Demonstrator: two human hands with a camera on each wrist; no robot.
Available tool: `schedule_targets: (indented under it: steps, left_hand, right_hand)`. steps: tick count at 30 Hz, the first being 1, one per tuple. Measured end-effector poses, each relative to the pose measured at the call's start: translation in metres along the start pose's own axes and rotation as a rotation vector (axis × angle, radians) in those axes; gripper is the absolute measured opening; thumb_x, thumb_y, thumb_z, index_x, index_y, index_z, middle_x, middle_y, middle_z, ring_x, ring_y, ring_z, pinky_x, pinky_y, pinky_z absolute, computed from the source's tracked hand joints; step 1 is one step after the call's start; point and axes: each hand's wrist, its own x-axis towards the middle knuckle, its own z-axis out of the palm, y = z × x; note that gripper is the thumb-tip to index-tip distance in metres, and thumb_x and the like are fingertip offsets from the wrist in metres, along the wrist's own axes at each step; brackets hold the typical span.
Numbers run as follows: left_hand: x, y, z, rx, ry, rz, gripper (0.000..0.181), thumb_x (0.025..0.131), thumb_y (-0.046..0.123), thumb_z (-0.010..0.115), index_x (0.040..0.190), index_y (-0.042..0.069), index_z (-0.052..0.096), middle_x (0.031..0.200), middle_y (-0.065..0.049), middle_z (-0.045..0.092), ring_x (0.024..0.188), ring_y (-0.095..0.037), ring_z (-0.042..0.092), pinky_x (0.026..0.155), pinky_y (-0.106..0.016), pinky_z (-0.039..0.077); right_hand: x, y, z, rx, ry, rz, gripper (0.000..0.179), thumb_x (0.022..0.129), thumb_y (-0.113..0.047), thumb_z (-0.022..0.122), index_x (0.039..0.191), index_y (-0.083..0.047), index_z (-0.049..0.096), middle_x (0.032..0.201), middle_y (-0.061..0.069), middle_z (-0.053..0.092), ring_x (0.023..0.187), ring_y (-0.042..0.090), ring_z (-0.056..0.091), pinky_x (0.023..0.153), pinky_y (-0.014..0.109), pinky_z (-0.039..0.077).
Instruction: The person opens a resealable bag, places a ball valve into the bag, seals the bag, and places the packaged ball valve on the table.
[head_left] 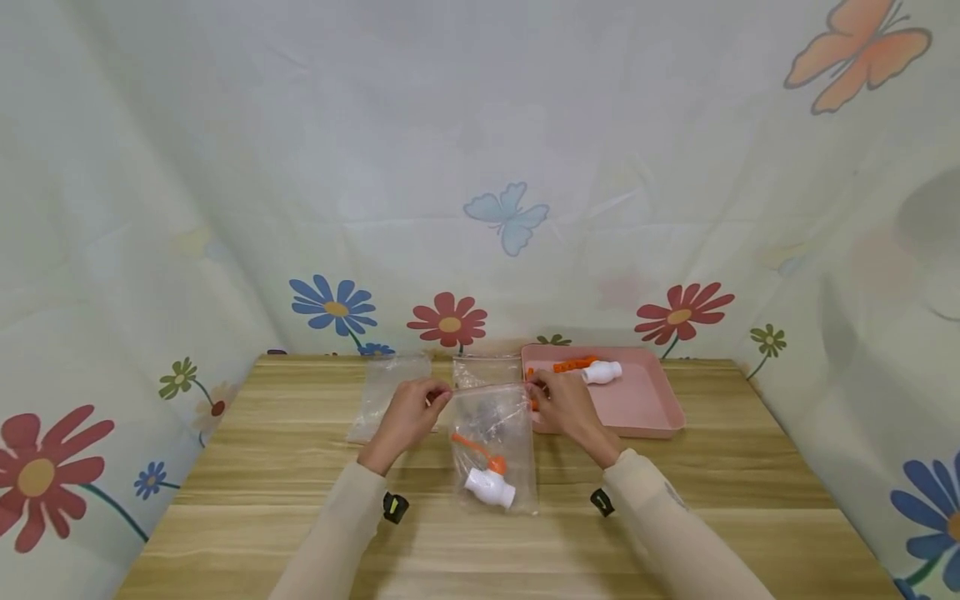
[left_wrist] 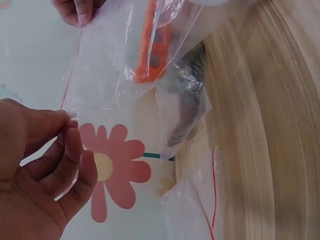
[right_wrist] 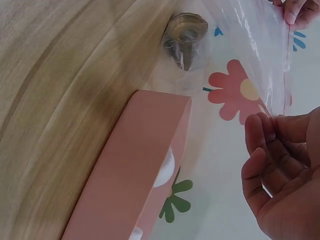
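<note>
Left hand (head_left: 407,414) and right hand (head_left: 567,407) pinch the bag (head_left: 515,437) at its two top corners, valve (head_left: 490,488) inside near the bottom, below and between both, orange handle (head_left: 472,447) slanting up toward the left hand.

We see a small curtained booth: fabric (head_left: 420,150) printed with flowers and butterflies encloses a wood-grain surface (head_left: 480,558) on three sides.

Left hand (head_left: 408,412) pinching, right hand (head_left: 567,407) pinching, forearms (head_left: 337,529) extended
</note>
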Motion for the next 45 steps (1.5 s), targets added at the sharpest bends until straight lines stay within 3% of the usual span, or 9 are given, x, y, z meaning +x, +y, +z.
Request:
schedule_targets:
  steps: [6,18,22,27,31,35,39,45]
  left_hand:
    - [0.007,-0.007,0.009,-0.007,-0.002,-0.026,0.015,0.095,0.013,0.064,0.099,0.003,0.074,0.083,-0.003,0.071,0.073,-0.012,0.06,0.068,-0.029,0.051]
    - [0.008,-0.015,0.017,0.019,-0.059,-0.069,0.016,0.095,0.012,0.063,0.103,0.003,0.074,0.085,-0.002,0.071,0.075,-0.011,0.059,0.072,-0.031,0.052]
    - [0.005,-0.013,0.015,0.045,-0.081,-0.105,0.024,0.096,0.016,0.062,0.115,0.004,0.07,0.101,-0.008,0.072,0.087,-0.018,0.066,0.079,-0.037,0.055]
    - [-0.002,-0.009,0.009,0.112,-0.088,-0.142,0.041,0.096,0.021,0.062,0.133,0.005,0.058,0.125,-0.015,0.065,0.104,-0.028,0.066,0.088,-0.045,0.054]
    - [-0.006,-0.005,0.004,0.135,-0.091,-0.13,0.046,0.095,0.023,0.064,0.137,0.006,0.056,0.129,-0.015,0.063,0.109,-0.029,0.064,0.092,-0.047,0.053]
    - [-0.012,0.001,-0.004,0.16,-0.085,-0.117,0.048,0.093,0.027,0.067,0.137,0.009,0.056,0.134,-0.012,0.061,0.119,-0.03,0.061,0.098,-0.049,0.05]
    - [-0.02,0.006,-0.014,0.203,-0.06,-0.057,0.049,0.092,0.03,0.068,0.137,0.013,0.057,0.137,-0.01,0.059,0.125,-0.031,0.058,0.1,-0.05,0.049]
    - [-0.033,0.009,-0.035,0.28,-0.03,0.015,0.049,0.091,0.03,0.07,0.136,0.015,0.058,0.138,-0.009,0.058,0.126,-0.029,0.057,0.097,-0.049,0.051]
  right_hand:
    - [0.006,0.006,0.01,-0.032,-0.05,0.08,0.011,0.094,-0.014,0.064,0.095,-0.008,0.073,0.07,0.002,0.066,0.056,0.011,0.05,0.057,0.029,0.043]
    - [0.007,0.006,0.014,-0.06,-0.093,0.131,0.011,0.091,-0.015,0.067,0.093,-0.011,0.076,0.069,-0.001,0.066,0.06,0.011,0.056,0.058,0.029,0.046]
    - [0.007,0.007,0.014,-0.065,-0.105,0.132,0.011,0.09,-0.013,0.067,0.097,-0.009,0.073,0.079,0.002,0.072,0.069,0.015,0.065,0.065,0.034,0.053]
    - [0.003,0.006,0.009,-0.026,-0.136,0.151,0.027,0.09,-0.012,0.066,0.116,-0.007,0.067,0.103,0.008,0.073,0.088,0.023,0.071,0.076,0.041,0.057]
    - [-0.002,0.003,0.002,-0.019,-0.128,0.124,0.034,0.091,-0.016,0.066,0.124,-0.008,0.063,0.117,0.01,0.069,0.097,0.028,0.069,0.082,0.044,0.057]
    - [-0.007,-0.001,-0.007,-0.028,-0.092,0.066,0.038,0.091,-0.018,0.068,0.127,-0.008,0.062,0.122,0.011,0.067,0.095,0.03,0.067,0.08,0.046,0.056]
    - [-0.012,-0.006,-0.017,-0.04,-0.048,-0.006,0.04,0.089,-0.019,0.071,0.127,-0.009,0.062,0.123,0.011,0.065,0.094,0.031,0.067,0.077,0.046,0.056]
    - [-0.02,-0.018,-0.031,-0.052,-0.006,-0.094,0.043,0.087,-0.02,0.074,0.127,-0.009,0.062,0.127,0.01,0.063,0.107,0.032,0.064,0.082,0.048,0.056]
